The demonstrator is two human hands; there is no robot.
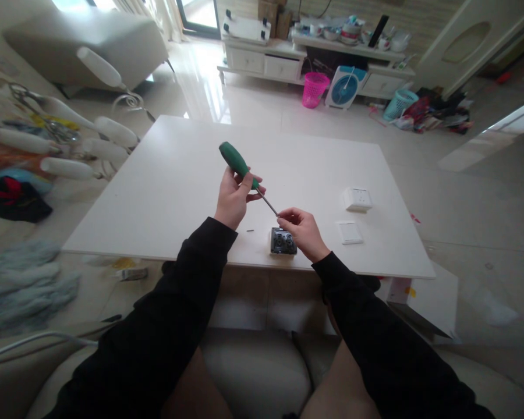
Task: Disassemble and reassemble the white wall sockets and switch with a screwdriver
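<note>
My left hand [234, 195] is wrapped around the lower handle of a green screwdriver [236, 159]. The screwdriver slants down to the right, its shaft ending at the fingertips of my right hand [303, 228]. Those fingers are pinched at the tip; whatever is between them is too small to make out. Just below sits a switch box with a black face [283, 241], near the front edge of the white table [192, 169]. A small screw-like piece [250, 231] lies on the table to its left.
A white socket box [357, 199] and a flat white cover plate [350, 233] rest on the table at the right. White lamp arms [107, 131] stand beside its left edge. Beyond the table are a pink basket [314, 89] and a blue fan [346, 87] on the floor.
</note>
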